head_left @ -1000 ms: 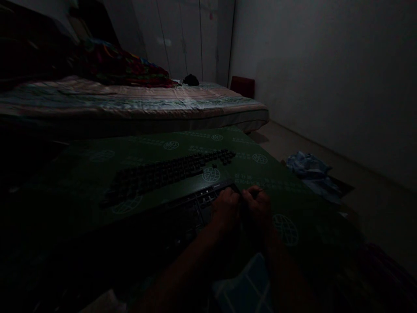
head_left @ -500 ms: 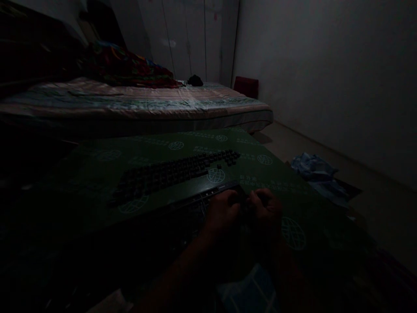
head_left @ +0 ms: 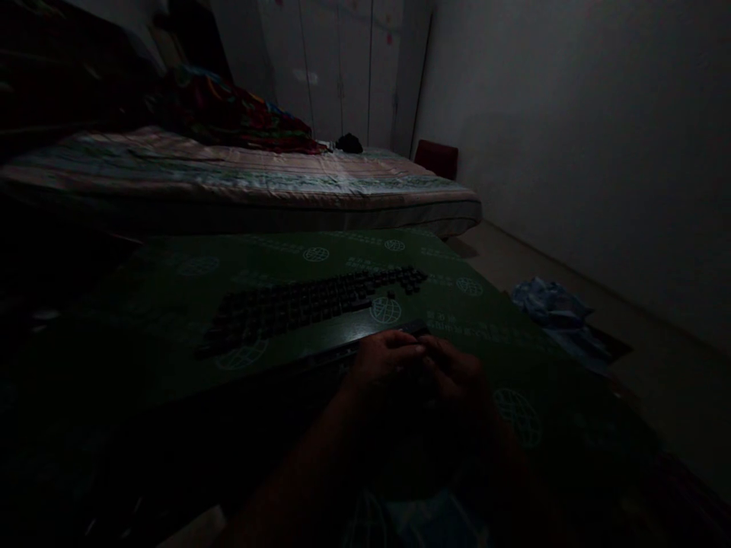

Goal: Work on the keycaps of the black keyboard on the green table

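A dark keyboard body (head_left: pixel 331 355) lies slanted on the green board, most of it lost in shadow. Over its right end my left hand (head_left: pixel 384 361) has its fingers closed, the tips close to those of the other hand. My right hand (head_left: pixel 457 371) is also closed, thumb and fingers pressed together at the keyboard's edge. Whatever sits between the fingertips is too dark and small to make out. Beyond the keyboard, loose black keycaps (head_left: pixel 297 306) are laid out in rows, and a single keycap (head_left: pixel 391 294) sits apart at their right.
The green board (head_left: pixel 343 247) carries pale globe prints and lettering. Behind it stands a bed (head_left: pixel 274 179) with a dark patterned blanket (head_left: pixel 228 114). Crumpled light-blue cloth (head_left: pixel 551 304) lies to the right, near the wall (head_left: pixel 599 114).
My two hands have come closer together, with the fingertips now meeting over the keyboard's right end. The view has shifted slightly. The keycap rows are unchanged.
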### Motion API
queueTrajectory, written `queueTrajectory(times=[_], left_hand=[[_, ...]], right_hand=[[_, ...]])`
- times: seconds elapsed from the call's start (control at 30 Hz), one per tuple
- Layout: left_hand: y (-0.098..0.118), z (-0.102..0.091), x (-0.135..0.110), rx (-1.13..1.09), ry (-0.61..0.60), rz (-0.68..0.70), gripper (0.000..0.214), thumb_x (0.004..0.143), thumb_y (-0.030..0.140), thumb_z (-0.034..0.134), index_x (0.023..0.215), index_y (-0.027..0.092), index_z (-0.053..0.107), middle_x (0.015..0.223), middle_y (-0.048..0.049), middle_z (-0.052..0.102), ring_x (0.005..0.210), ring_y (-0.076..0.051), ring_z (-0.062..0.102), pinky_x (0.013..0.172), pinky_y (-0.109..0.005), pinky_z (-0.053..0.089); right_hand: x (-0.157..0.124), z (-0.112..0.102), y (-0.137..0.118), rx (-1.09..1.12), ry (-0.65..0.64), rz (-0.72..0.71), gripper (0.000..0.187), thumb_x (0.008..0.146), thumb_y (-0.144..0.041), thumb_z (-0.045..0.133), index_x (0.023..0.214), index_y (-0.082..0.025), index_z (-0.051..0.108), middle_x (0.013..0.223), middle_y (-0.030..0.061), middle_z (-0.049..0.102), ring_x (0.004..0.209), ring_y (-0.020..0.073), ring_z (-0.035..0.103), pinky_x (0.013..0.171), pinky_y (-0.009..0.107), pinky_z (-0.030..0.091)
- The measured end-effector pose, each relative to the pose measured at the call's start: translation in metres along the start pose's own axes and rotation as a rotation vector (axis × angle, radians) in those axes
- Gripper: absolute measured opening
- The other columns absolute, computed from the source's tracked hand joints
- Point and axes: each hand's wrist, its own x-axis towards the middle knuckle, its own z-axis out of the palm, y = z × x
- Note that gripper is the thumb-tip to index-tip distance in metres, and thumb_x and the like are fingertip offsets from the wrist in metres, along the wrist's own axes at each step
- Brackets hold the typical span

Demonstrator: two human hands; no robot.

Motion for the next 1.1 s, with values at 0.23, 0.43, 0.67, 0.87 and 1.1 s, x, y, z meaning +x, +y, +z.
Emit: queueTrajectory(times=[0.23,0.43,0.67,0.87,1.1], left_hand=[[0.0,0.007,-0.004,-0.11,-0.062,-0.023,0.025,0.046,0.019,0.076,0.064,0.013,0.059,0.059,0.0006,0.061,0.057,-0.011,0.057,0.059,-0.023,0.042],[0.01,0.008,-0.009,-0.037,-0.077,-0.032,0.025,0.051,0.024,0.074,0.069,0.013,0.062,0.062,-0.0002,0.062,0.054,-0.009,0.054,0.054,-0.021,0.039],[0.014,0.0,-0.002,0.012,0.126,0.037,0.02,0.056,0.026,0.069,0.067,0.012,0.061,0.064,-0.0039,0.065,0.054,-0.009,0.055,0.052,-0.019,0.038],[0.009,-0.006,0.003,0.071,0.211,0.093,0.017,0.056,0.026,0.067,0.064,0.012,0.062,0.061,-0.0037,0.064,0.049,-0.009,0.053,0.049,-0.02,0.04],[0.008,-0.01,0.006,0.201,0.249,0.096,0.015,0.056,0.027,0.065,0.062,0.014,0.063,0.056,-0.0011,0.063,0.047,-0.011,0.053,0.046,-0.021,0.04]], right_hand=[[0.002,-0.017,-0.007,-0.145,-0.028,-0.043,0.022,0.081,-0.024,0.048,0.097,-0.02,0.063,0.092,0.0052,0.068,0.078,0.0176,0.064,0.067,0.025,0.047],[0.013,-0.038,-0.01,-0.136,-0.063,-0.001,0.019,0.074,-0.028,0.057,0.088,-0.021,0.066,0.072,0.0007,0.066,0.061,0.0138,0.059,0.056,0.023,0.045],[0.048,-0.06,0.048,-0.002,-0.007,0.185,0.022,0.064,-0.03,0.064,0.08,-0.015,0.065,0.058,-0.0021,0.058,0.043,0.009,0.049,0.043,0.021,0.038],[0.081,-0.059,0.09,-0.004,0.02,0.263,0.022,0.056,-0.029,0.066,0.073,-0.015,0.067,0.061,-0.0011,0.063,0.045,0.0098,0.052,0.045,0.022,0.04],[0.122,-0.045,0.109,-0.044,0.044,0.205,0.012,0.053,-0.018,0.066,0.065,-0.017,0.069,0.064,0.0011,0.067,0.058,0.0136,0.058,0.055,0.024,0.044]])
